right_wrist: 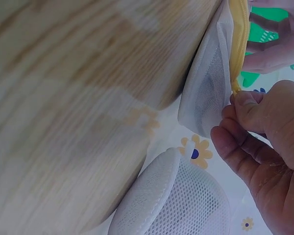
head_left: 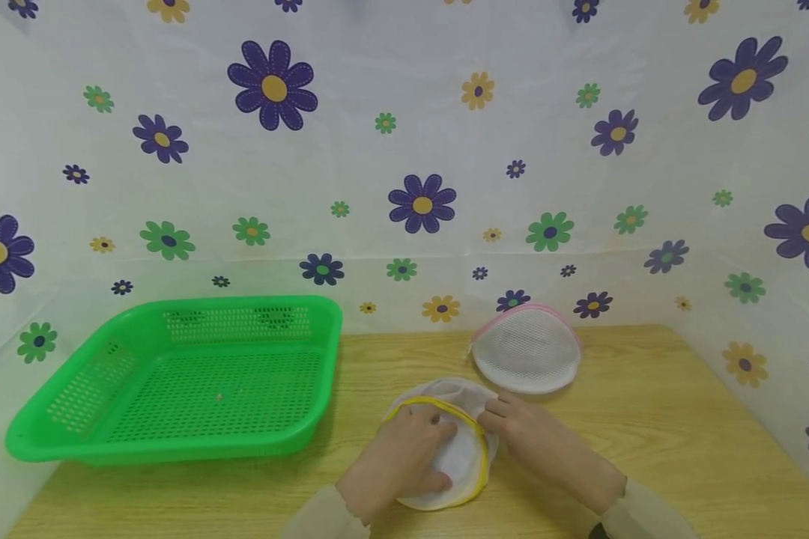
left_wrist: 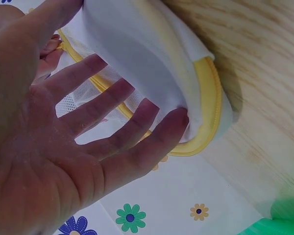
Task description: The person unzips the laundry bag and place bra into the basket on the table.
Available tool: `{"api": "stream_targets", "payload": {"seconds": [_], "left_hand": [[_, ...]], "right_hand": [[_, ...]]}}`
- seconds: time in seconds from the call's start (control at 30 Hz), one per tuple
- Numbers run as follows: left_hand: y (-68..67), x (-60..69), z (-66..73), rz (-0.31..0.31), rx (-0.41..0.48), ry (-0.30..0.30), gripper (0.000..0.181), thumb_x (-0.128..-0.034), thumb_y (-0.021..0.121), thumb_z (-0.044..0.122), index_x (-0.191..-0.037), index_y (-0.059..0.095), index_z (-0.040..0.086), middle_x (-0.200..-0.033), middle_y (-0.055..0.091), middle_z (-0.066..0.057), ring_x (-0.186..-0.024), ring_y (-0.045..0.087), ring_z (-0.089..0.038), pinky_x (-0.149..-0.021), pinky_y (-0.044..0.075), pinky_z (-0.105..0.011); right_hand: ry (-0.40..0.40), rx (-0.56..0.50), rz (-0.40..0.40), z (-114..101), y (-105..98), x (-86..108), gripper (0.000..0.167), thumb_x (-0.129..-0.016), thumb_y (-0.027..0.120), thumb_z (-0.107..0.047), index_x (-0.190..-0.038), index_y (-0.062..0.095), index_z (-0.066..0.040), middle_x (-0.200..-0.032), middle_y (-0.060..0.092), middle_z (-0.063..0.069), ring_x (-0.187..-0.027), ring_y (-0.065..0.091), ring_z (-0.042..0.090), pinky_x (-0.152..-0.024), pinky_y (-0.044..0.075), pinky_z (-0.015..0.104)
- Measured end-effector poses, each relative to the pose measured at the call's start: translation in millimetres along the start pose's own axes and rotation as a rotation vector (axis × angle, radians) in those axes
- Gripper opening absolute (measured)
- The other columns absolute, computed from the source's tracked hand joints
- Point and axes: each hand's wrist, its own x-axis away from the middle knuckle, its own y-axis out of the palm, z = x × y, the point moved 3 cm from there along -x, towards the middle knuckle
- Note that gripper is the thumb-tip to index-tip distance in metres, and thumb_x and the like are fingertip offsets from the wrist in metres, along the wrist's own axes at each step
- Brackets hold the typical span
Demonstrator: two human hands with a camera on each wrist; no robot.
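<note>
A round white mesh laundry bag (head_left: pixel 464 458) with a yellow zipper (head_left: pixel 482 470) lies on the table, its mouth gaping. My left hand (head_left: pixel 401 458) is at that mouth, and in the left wrist view its fingers (left_wrist: pixel 132 152) are spread with the tips against or just inside the opening. They grip nothing that I can see. At the bag's right side my right hand (head_left: pixel 539 442) pinches the edge at the yellow zipper's end, between thumb and fingers (right_wrist: pixel 245 107). Whether it holds the zipper's pull or the fabric beside it, I cannot tell.
A second white mesh laundry bag (head_left: pixel 529 352) with pink trim stands behind my right hand, near the back wall. On the left sits a green plastic basket (head_left: pixel 175 453) with perforated sides. A flower-printed white sheet (head_left: pixel 350 165) encloses the wooden table (head_left: pixel 647 419) at the back and sides.
</note>
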Motion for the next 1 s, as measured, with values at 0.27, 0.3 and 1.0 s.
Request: {"api": "stream_targets", "payload": {"seconds": [0.27,0.3,1.0], "left_hand": [[-0.5,0.2,0.0,0.028,-0.034,0.017,0.061,-0.0783,0.081,0.059,-0.127,0.066,0.025,-0.129,0.065,-0.003,-0.112,0.065,-0.029,-0.091,0.058,-0.041],[-0.7,0.3,0.0,0.033,-0.033,0.017,0.061,-0.078,0.081,0.058,-0.127,0.067,0.025,-0.128,0.065,-0.003,-0.111,0.066,-0.029,-0.091,0.058,-0.04],[-0.1,0.3,0.3,-0.004,0.006,-0.016,0.063,-0.0781,0.082,0.058,-0.13,0.066,0.027,-0.133,0.063,-0.004,-0.116,0.063,-0.032,-0.083,0.06,-0.042]], "right_hand": [[0.001,-0.014,-0.01,-0.9,-2.2,0.8,0.037,-0.072,0.074,0.015,-0.095,0.067,-0.014,-0.087,0.06,-0.008,-0.08,0.048,0.007,-0.07,0.047,0.019],[0.005,-0.014,-0.015,-0.9,-2.4,0.7,0.037,-0.072,0.074,0.015,-0.094,0.067,-0.014,-0.087,0.06,-0.008,-0.081,0.048,0.007,-0.07,0.047,0.019],[0.018,-0.016,-0.068,-5.7,-6.8,-1.4,0.034,-0.072,0.076,0.014,-0.091,0.068,-0.013,-0.085,0.06,-0.008,-0.079,0.048,0.006,-0.068,0.047,0.019]]}}
